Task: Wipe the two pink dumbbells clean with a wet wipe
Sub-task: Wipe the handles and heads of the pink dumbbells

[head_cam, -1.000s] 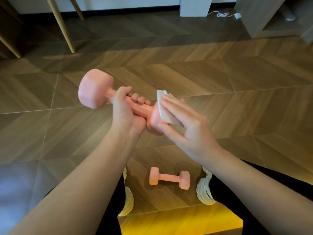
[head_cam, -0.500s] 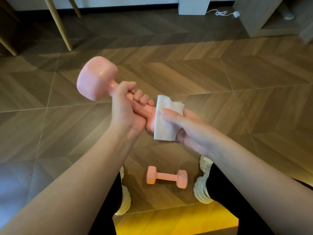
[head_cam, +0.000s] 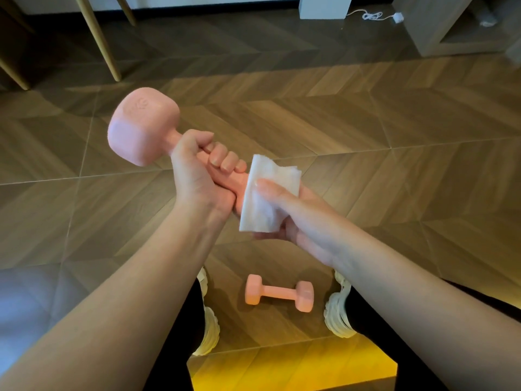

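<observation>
Hands both raised in front of the body: left hand [head_cam: 194, 176] fist-grips the handle of the held pink dumbbell [head_cam: 141, 128], tilted with its bare far head up-left. That aims the near head at the right hand [head_cam: 293, 218], which clamps that head through the wet wipe [head_cam: 262, 204], thumb on top, fingers under. Likely one hand steadies, the other rubs. Wood floor [head_cam: 366, 165] is open ahead and to both sides, so there is room to turn the weight. Chair legs [head_cam: 98, 38] are far left, well apart. Second pink dumbbell [head_cam: 279, 296] lies on the floor between white shoes [head_cam: 337, 314], untouched. The wipe's lower edge hangs loose; the near head is hidden.
</observation>
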### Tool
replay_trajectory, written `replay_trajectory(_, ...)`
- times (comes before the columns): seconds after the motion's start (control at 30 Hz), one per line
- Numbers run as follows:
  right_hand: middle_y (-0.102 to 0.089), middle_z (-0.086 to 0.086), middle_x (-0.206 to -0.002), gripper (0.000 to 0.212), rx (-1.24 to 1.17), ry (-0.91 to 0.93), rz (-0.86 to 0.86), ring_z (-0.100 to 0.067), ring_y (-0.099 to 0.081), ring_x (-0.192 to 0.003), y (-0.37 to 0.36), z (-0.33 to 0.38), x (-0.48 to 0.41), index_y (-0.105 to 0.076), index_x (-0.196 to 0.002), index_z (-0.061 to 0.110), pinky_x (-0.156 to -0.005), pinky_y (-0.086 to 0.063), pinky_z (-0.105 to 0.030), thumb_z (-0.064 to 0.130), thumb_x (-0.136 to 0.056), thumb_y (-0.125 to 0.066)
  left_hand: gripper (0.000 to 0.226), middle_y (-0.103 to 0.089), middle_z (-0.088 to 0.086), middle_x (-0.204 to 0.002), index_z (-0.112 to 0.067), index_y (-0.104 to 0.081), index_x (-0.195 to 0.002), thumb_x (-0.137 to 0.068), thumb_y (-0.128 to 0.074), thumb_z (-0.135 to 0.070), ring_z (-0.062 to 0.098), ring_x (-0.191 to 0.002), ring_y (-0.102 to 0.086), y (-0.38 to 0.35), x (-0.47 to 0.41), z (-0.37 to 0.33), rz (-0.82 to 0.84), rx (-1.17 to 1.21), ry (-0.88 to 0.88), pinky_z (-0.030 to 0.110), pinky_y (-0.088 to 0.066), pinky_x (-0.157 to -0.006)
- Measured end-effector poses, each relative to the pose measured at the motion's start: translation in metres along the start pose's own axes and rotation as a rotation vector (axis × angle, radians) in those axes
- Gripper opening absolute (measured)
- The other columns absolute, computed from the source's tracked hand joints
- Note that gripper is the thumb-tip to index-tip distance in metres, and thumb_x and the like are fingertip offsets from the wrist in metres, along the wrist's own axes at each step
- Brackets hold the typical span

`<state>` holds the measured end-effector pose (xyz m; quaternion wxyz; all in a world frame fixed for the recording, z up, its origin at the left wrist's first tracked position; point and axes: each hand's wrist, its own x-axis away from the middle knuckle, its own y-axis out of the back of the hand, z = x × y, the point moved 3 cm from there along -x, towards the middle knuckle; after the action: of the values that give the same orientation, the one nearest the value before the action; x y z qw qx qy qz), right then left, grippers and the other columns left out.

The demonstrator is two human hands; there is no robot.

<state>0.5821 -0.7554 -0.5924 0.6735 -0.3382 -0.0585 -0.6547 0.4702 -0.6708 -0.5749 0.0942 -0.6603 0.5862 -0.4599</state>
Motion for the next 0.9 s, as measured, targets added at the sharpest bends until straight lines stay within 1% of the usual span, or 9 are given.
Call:
replay_trajectory(0.13,-0.070,-0.023,-0.109,0.052,0.029,0.001,-0.045,-0.036,-0.067,-0.086,0.001,0.004,0.000,-0.055,-0.124,0.012,-0.083,-0.057,-0.049,0.054,-0.093,-0.052,0.036,-0.022,-0.004,-0.046,-0.020,-0.030,-0.053,-0.086,-0.042,-0.010,0.014,-0.041,-0.022,-0.005,0.003,0.005,0.019,-0.028,0.008,0.024,-0.030,-0.045)
replay_trajectory(0.27,-0.072,-0.010,-0.106,0.040,0.055,0.060,0.050,-0.030,-0.069,-0.096,0.003,0.006,0.006,-0.056,-0.124,0.018,-0.083,-0.058,-0.048,0.038,-0.090,-0.064,0.034,-0.023,-0.006,-0.046,-0.019,-0.031,-0.056,-0.088,-0.041,-0.011,0.012,-0.040,-0.023,-0.005,0.001,0.001,0.013,0.008,-0.008,0.023,-0.031,-0.043)
replay_trajectory(0.43,-0.070,-0.023,-0.109,0.042,0.099,0.057,-0.086,-0.031,-0.068,-0.083,0.002,0.005,0.004,-0.060,-0.117,0.015,-0.085,-0.056,-0.053,0.048,-0.093,-0.059,0.032,-0.027,-0.004,-0.048,-0.018,-0.034,-0.057,-0.086,-0.047,-0.012,0.014,-0.042,-0.028,-0.003,0.001,0.008,0.037,0.009,0.035,0.025,-0.036,-0.048)
replay_trajectory(0.57,-0.068,-0.003,-0.115,0.041,0.174,0.148,-0.116,-0.013,-0.070,-0.093,0.007,0.011,0.007,-0.053,-0.124,0.030,-0.079,-0.061,-0.037,0.038,-0.088,-0.069,0.030,-0.041,-0.003,-0.053,-0.018,-0.042,-0.066,-0.087,-0.062,-0.023,0.013,-0.046,-0.043,-0.002,-0.003,0.006,-0.029,0.089,0.043,0.027,-0.043,-0.056)
replay_trajectory(0.67,-0.062,0.010,-0.113,0.053,0.249,0.225,-0.098,0.000,-0.067,-0.089,0.010,0.012,0.007,-0.051,-0.122,0.037,-0.066,-0.056,-0.022,0.025,-0.079,-0.080,0.031,-0.033,-0.005,-0.049,-0.018,-0.036,-0.069,-0.090,-0.058,-0.024,0.011,-0.039,-0.035,0.004,-0.004,0.006,-0.107,0.170,0.054,0.022,-0.040,-0.046)
replay_trajectory(0.73,-0.064,0.011,-0.110,0.053,0.249,0.209,-0.095,-0.002,-0.068,-0.091,0.008,0.007,0.006,-0.052,-0.121,0.038,-0.067,-0.058,-0.025,0.028,-0.078,-0.081,0.031,-0.029,-0.006,-0.048,-0.019,-0.033,-0.066,-0.090,-0.053,-0.020,0.012,-0.038,-0.029,0.006,-0.004,0.005,-0.133,0.171,0.052,0.020,-0.035,-0.042)
replay_trajectory(0.8,-0.068,0.013,-0.101,0.036,0.218,0.178,-0.094,-0.003,-0.070,-0.088,0.005,0.006,0.005,-0.056,-0.112,0.042,-0.067,-0.060,-0.027,0.035,-0.084,-0.076,0.031,-0.024,-0.006,-0.049,-0.020,-0.031,-0.063,-0.089,-0.049,-0.018,0.012,-0.040,-0.024,0.005,-0.004,0.004,-0.126,0.142,0.046,0.022,-0.031,-0.044)
replay_trajectory(0.87,-0.071,0.007,-0.101,0.019,0.137,0.107,-0.066,-0.009,-0.071,-0.089,0.004,0.007,0.003,-0.061,-0.108,0.043,-0.074,-0.061,-0.035,0.044,-0.090,-0.065,0.031,-0.021,-0.006,-0.050,-0.021,-0.030,-0.062,-0.088,-0.046,-0.018,0.013,-0.042,-0.022,0.003,-0.004,0.003,-0.105,0.101,0.026,0.025,-0.028,-0.046)
replay_trajectory(0.9,-0.071,0.001,-0.108,0.025,0.083,0.043,-0.045,-0.016,-0.071,-0.095,0.005,0.007,0.003,-0.060,-0.114,0.038,-0.078,-0.061,-0.041,0.046,-0.091,-0.063,0.031,-0.021,-0.006,-0.050,-0.021,-0.030,-0.062,-0.088,-0.046,-0.017,0.013,-0.042,-0.022,0.002,-0.004,0.002,-0.093,0.082,0.015,0.025,-0.028,-0.047)
